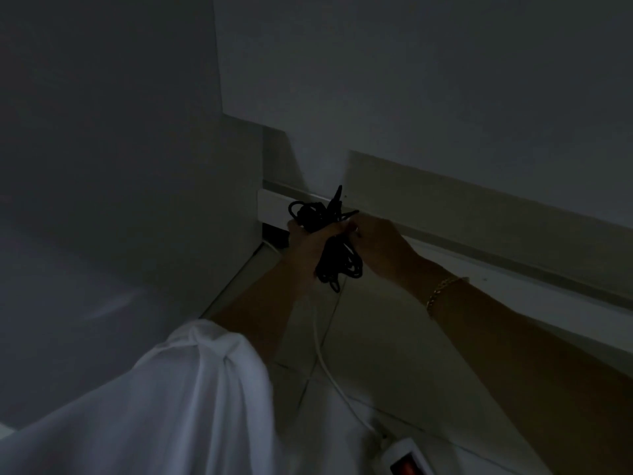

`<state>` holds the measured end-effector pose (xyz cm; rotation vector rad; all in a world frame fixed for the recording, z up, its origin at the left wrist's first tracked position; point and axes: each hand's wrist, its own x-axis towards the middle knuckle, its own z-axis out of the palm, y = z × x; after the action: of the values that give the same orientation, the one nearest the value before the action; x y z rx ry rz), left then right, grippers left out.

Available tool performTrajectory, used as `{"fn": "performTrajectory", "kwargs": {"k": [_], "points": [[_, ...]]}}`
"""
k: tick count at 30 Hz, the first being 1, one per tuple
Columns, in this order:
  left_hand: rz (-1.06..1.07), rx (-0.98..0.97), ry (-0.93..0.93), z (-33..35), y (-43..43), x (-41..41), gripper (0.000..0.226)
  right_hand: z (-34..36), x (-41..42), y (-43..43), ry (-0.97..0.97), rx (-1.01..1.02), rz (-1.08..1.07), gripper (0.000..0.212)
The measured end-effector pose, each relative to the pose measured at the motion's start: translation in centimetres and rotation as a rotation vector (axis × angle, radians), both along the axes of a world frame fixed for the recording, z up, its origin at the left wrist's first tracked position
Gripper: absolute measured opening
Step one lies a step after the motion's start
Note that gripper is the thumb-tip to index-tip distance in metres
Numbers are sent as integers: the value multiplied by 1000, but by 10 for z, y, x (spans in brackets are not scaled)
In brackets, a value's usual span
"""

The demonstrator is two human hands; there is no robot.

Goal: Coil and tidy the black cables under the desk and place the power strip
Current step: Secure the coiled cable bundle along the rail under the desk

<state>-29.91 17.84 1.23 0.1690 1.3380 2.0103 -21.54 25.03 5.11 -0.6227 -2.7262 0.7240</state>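
Very dim under here. Pale wall (411,80) fills the top and right of your view. A flat grey side panel (120,132) stands on your left and meets the wall in the corner. Tiled floor (394,337) below, with a long pale skirting (479,214) along the foot of the wall.

Your white sleeve (188,406) covers the lower left and hides the floor there.

Both arms reach toward the corner. Your left hand (308,245) has its fingers curled round the black cables (334,255), a loose bundle held off the floor just in front of the skirting. Loops hang below the fist, and a stiff end sticks up above it. Your right hand (380,248) sits just beside the bundle, fingertips at its upper part. It is too dark to tell whether they pinch a strand or only touch it.

Power strip (407,457) lies on the floor at the bottom edge, white with a red switch, well apart from the bundle. Its white cord (320,351) runs up across the tiles and passes under your left forearm. Gold bracelet (440,293) on your right wrist.
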Motion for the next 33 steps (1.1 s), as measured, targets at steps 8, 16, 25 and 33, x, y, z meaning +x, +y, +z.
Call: {"fn": "performTrajectory", "kwargs": {"k": [8, 16, 25, 33], "points": [[-23, 48, 60, -3, -12, -3, 54, -16, -2, 1, 166, -8, -174, 19], [-185, -11, 511, 4, -19, -5, 20, -21, -1, -4, 226, -4, -243, 15], [-166, -155, 678, -1, -9, -7, 14, -11, 2, 6, 125, 79, -139, 23], [-91, -191, 874, -6, -2, -3, 16, -12, 0, 7, 270, -79, -254, 18]]}}
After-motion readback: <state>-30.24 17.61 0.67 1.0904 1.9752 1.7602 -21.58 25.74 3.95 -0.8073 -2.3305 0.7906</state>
